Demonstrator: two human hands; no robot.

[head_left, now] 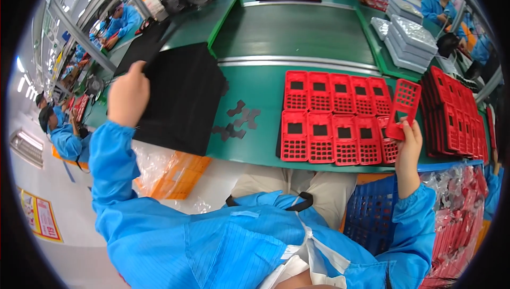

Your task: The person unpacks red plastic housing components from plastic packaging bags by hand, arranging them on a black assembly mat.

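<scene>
The person's right hand (410,144) grips a red frame (405,109) by its near end, thumb and fingers pinched on the edge. The frame stands tilted at the right end of the red panels (320,138), its grid of holes toward the far side and its window nearer the hand. In this view it overlaps the rightmost panels; whether it touches them cannot be told.

The left hand (129,95) is raised at the left side of a black stack (183,98), its fingers curled in. A blurred black sheet (155,55) shows beside the fingertips, but whether they grip it cannot be told.

The panels lie in two rows, far and near, on the green table (255,153). Between them and the black stack, small dark pieces (229,130) lie scattered. To the right of the rows stands a pile of red panels (454,113) with black layers between.

Beyond the table runs a green conveyor (303,31), with silvery packs (411,42) stacked at its right. Below the near edge are an orange crate (183,175) on the left and a blue crate (372,209) on the right.
</scene>
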